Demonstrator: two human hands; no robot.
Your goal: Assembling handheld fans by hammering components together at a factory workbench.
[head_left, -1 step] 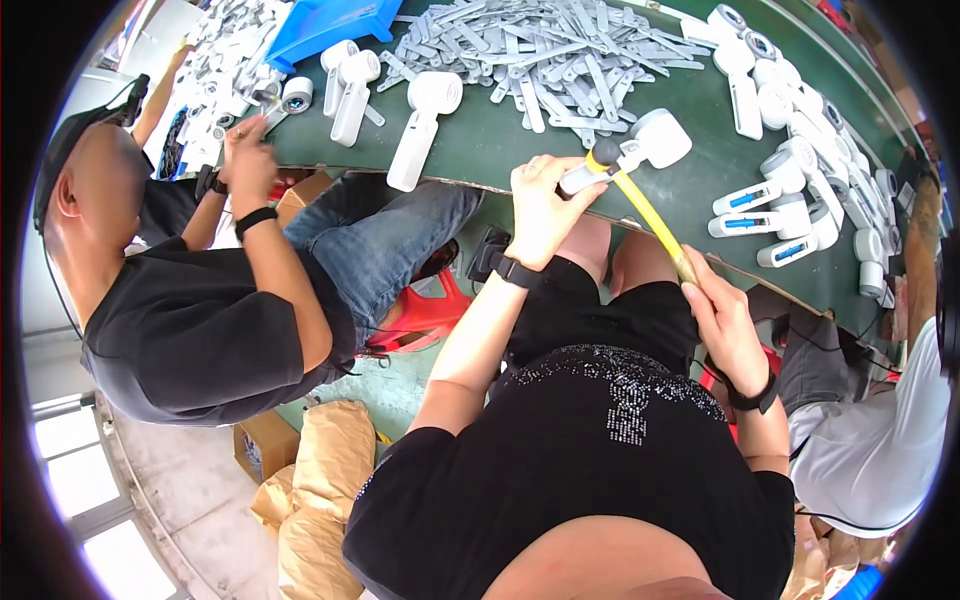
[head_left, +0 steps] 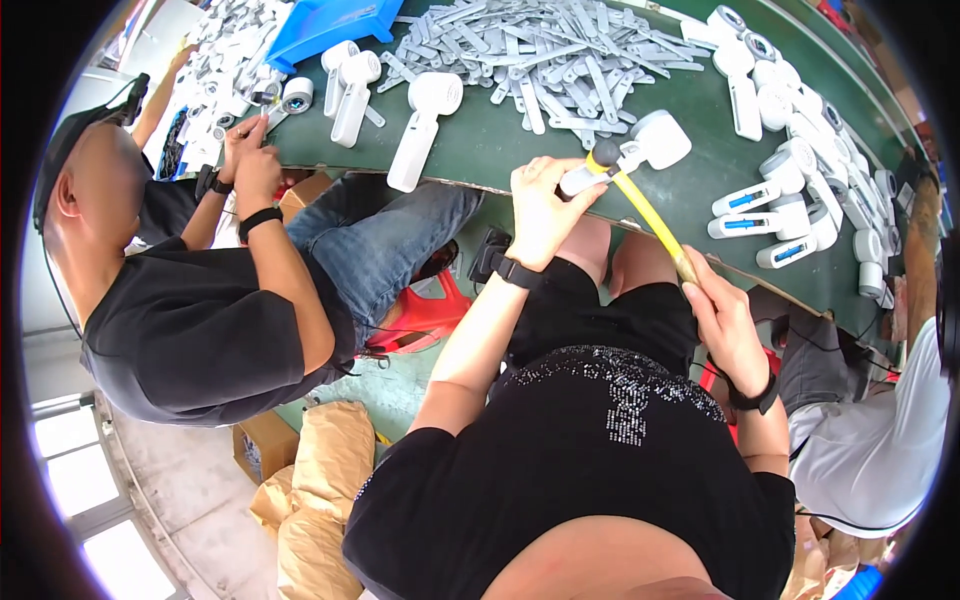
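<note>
My left hand grips the handle of a white handheld fan at the table's near edge. The fan's round head points away to the right, over the table. My right hand is closed around the lower end of a mallet's yellow handle. The mallet's black head is at the fan's handle, just beside my left fingertips; whether it touches cannot be made out. Part of the fan's handle is hidden by the mallet and my fingers.
Grey strip-shaped covers are heaped at the table's far side. White fans lie to the left, and more to the right, some showing blue cells. A blue tray is at the back. A co-worker sits at my left.
The co-worker's hands on the left have shifted slightly. My own hands, the fan and the mallet show no visible movement.
</note>
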